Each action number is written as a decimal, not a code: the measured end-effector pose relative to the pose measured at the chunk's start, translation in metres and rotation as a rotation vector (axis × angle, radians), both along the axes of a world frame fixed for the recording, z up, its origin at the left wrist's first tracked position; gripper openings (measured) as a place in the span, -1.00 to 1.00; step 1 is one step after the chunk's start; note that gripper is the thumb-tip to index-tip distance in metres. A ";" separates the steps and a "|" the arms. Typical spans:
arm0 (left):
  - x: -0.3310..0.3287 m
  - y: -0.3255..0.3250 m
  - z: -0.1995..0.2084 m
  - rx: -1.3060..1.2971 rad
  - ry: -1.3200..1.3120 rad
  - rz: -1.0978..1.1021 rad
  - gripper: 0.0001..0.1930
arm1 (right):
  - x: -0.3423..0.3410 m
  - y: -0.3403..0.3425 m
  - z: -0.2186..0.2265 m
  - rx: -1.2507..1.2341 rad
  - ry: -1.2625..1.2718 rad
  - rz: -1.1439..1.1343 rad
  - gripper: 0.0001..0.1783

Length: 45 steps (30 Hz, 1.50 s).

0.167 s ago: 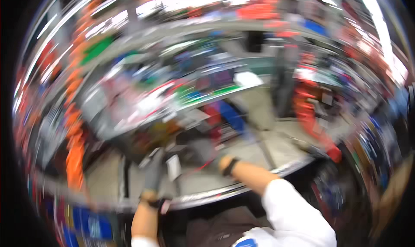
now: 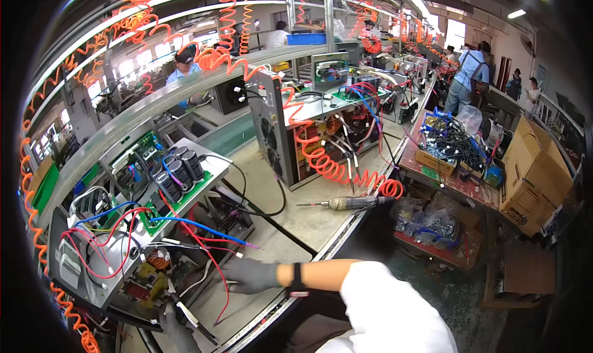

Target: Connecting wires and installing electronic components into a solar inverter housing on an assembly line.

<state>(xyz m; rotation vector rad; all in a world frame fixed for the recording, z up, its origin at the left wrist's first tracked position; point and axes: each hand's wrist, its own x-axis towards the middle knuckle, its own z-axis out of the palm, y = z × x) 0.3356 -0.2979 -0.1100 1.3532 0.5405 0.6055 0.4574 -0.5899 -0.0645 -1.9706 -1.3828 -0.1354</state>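
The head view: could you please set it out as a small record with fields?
Left hand: grey-gloved, beside a white cable end; grip unclear
Right hand: grey-gloved, beside a red wire; grip unclear
Electronics: black capacitors, blue wire
Tool: slim power tool, lying on the bench
Air line: orange coiled hose
Right side: cardboard box

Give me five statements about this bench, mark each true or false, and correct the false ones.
1. The person's right hand wears a grey glove. True.
2. The left hand holds the grey cylindrical power tool with a slim metal bit. False: the tool lies on the pale workbench, apart from both hands.
3. Black cylindrical capacitors stand on a green circuit board. True.
4. The coiled hose near the tool is green. False: it is orange.
5. A brown cardboard box stands toward the picture's right side. True.
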 end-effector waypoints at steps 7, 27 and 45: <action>0.031 -0.033 0.015 0.005 -0.216 -0.113 -0.69 | 0.023 -0.223 -0.009 -0.090 0.045 -0.691 -0.66; 0.037 -0.175 0.069 0.159 -0.269 0.031 -0.30 | 0.050 -0.330 -0.008 -0.442 0.159 -1.072 -0.50; -0.059 -0.049 0.043 0.375 -0.163 -0.037 -0.65 | -0.013 -0.275 0.033 -0.751 0.331 -1.103 -0.41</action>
